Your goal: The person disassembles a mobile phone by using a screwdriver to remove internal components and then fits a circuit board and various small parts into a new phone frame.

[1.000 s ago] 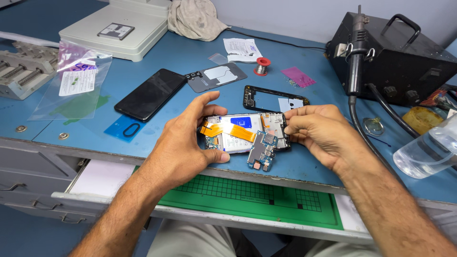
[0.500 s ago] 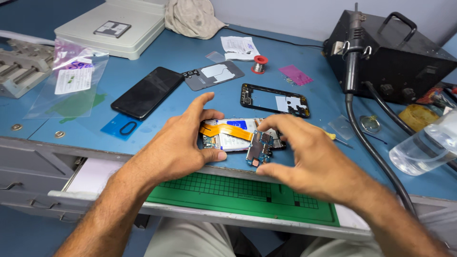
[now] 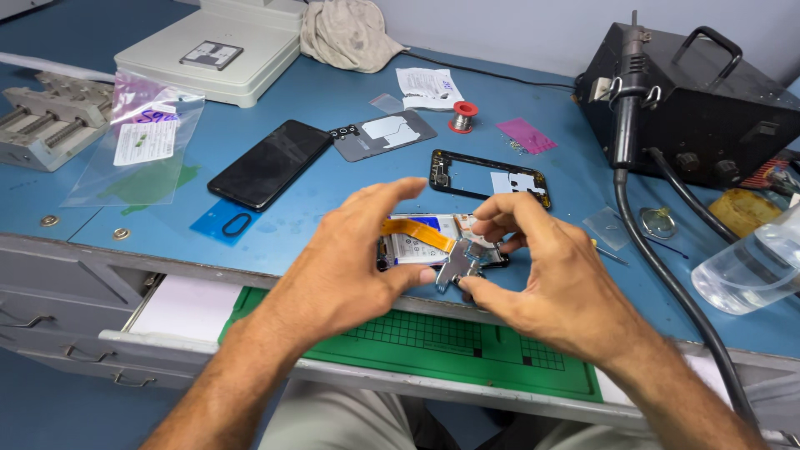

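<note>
The opened phone [image 3: 425, 246], its back off and an orange flex ribbon [image 3: 417, 233] running across its battery, lies at the front edge of my blue worktop [image 3: 333, 108], just above the pulled-out drawer with the green cutting mat [image 3: 467, 354]. My left hand [image 3: 342, 271] rests against its left end, thumb pressed to the near side, the other fingers spread loose above it. My right hand [image 3: 546, 279] pinches a small metal circuit board [image 3: 454, 265] between thumb and curled fingers, right at the phone's near right corner; I cannot tell whether the board is still seated.

Just behind lies a black phone frame [image 3: 487, 175]. Further back toward the middle sit a grey back cover [image 3: 383, 135] and a solder spool [image 3: 464, 115]. A black screen panel [image 3: 271, 162] lies left of them, with a clear plastic bag [image 3: 137, 146] beyond. At the right rear corner stands the black hot-air station [image 3: 692, 100], and a clear bottle [image 3: 750, 267] lies at the right edge.
</note>
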